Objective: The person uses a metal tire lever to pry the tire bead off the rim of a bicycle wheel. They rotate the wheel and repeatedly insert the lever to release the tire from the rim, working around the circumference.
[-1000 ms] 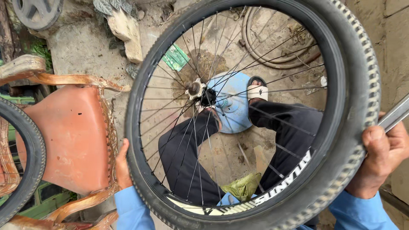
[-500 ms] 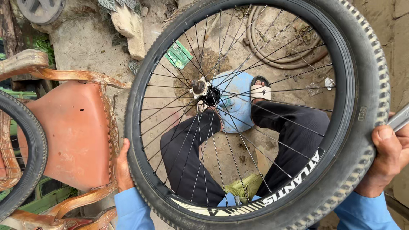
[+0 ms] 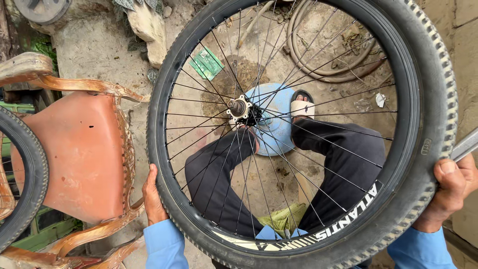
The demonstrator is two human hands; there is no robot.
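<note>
The bicycle wheel (image 3: 303,129) is held upright above the knees, gripped on its tyre by the left hand (image 3: 153,198) and right hand (image 3: 448,187), fingers curled shut, so that the hub (image 3: 238,107) is kept facing the eyes.

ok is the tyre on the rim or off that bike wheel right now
On. The knobby black tyre wraps the whole visible rim, gripped by the left hand and right hand. The top edge is out of frame.

Outdoor bicycle repair yard: bare concrete ground (image 3: 89,60), spare tyre (image 3: 22,184), hoop of old tube (image 3: 328,74)
</note>
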